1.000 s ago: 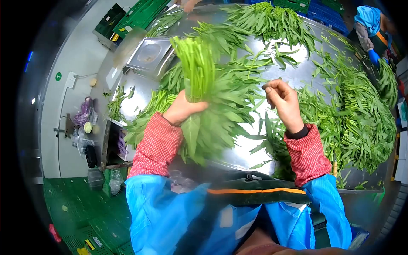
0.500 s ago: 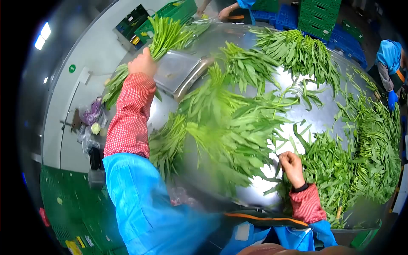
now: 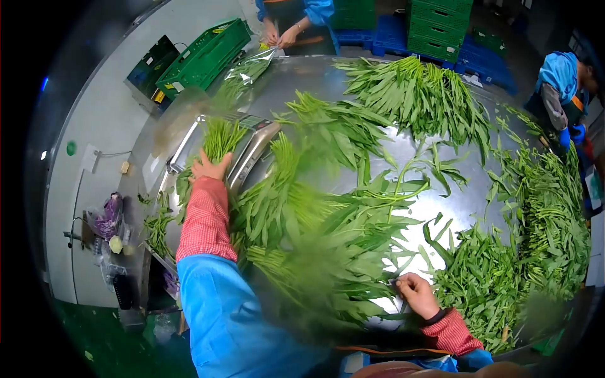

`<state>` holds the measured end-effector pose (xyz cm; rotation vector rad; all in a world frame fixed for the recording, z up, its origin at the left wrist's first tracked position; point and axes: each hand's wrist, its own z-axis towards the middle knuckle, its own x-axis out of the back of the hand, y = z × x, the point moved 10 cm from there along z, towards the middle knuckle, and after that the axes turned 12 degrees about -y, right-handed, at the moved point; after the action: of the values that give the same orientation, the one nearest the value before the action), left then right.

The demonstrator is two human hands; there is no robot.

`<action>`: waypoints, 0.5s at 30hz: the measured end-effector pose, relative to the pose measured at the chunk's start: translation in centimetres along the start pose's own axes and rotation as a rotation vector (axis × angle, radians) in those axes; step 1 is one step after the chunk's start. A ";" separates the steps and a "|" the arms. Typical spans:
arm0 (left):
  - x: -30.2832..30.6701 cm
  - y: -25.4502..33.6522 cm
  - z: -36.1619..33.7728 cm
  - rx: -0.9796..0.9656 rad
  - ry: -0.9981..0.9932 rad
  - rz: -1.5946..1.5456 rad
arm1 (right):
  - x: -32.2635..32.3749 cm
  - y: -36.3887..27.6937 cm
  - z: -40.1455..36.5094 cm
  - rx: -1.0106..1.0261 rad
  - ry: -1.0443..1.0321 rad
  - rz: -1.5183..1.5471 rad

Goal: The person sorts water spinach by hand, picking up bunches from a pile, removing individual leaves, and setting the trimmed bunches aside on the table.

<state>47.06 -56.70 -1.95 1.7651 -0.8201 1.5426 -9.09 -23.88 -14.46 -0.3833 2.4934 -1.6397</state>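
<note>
My left hand [image 3: 209,169] is at a bundle of leafy green stems [image 3: 222,137] on a metal scale [image 3: 254,153]. Its fingers and thumb are spread against the near side of the bundle. Low on the right, my right hand [image 3: 417,296] is closed in a pinch. A small dark tip shows at its fingers, too small to name. Beside that hand lies a loose heap of greens [image 3: 482,274]. More bundled greens [image 3: 277,195] lie between my hands, partly blurred.
Another bundle [image 3: 416,94] lies at the table's far side. Long greens [image 3: 551,208] are piled at the right edge. Green crates [image 3: 205,57] stand at the back left. One co-worker's hands [image 3: 287,36] work across the table; a person with blue gloves [image 3: 570,135] stands far right.
My left hand has brought the bundle down and nearer onto the scale, and its fingers have loosened. My right hand has shifted slightly left and nearer, still pinched. The view has turned a little.
</note>
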 end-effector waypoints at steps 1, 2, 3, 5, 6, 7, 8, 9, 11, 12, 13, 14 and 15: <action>0.2 -0.7 0.7 -0.031 0.068 -0.067 | -0.2 0.2 0.1 0.018 -0.002 -0.015; 0.8 -1.2 1.2 -0.070 0.133 -0.132 | -0.4 0.4 0.1 0.034 0.003 -0.025; 1.9 -1.4 1.6 -0.079 0.187 -0.093 | -0.4 0.4 0.0 0.068 0.018 -0.091; 5.9 1.5 -2.5 -0.176 0.382 0.060 | -0.3 -1.8 -1.0 0.127 0.055 -0.338; 6.4 2.6 -3.7 -0.364 0.572 0.036 | -0.4 -3.1 -1.6 0.180 0.045 -0.349; 7.2 5.0 -7.0 -0.437 0.583 0.033 | -0.3 -5.5 -2.7 0.334 0.049 -0.365; 7.2 6.9 -9.5 -0.697 0.561 -0.132 | -0.4 -6.0 -3.2 0.241 -0.024 -0.588; 6.8 9.1 -12.4 -0.833 0.428 -0.299 | -0.3 -5.3 -3.5 0.176 -0.107 -0.626; 4.9 13.2 -19.7 -0.981 0.064 -0.528 | 0.4 -5.6 -5.0 0.169 -0.188 -0.574; 3.5 14.9 -24.0 -1.091 -0.088 -0.647 | 0.9 -4.6 -5.8 0.160 -0.233 -0.442; 3.1 16.2 -29.3 -1.171 -0.151 -0.619 | 2.0 -4.6 -6.8 0.194 -0.181 -0.429; 1.2 16.8 -32.7 -1.190 -0.329 -0.661 | 3.1 -4.9 -7.9 0.233 -0.137 -0.423; 0.6 17.6 -37.3 -1.218 -0.450 -0.597 | 4.3 -4.7 -9.0 0.191 -0.081 -0.503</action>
<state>11.06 -37.29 3.57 1.1835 -0.9888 0.0936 -14.82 -18.96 -6.44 -1.0971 2.2709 -1.9589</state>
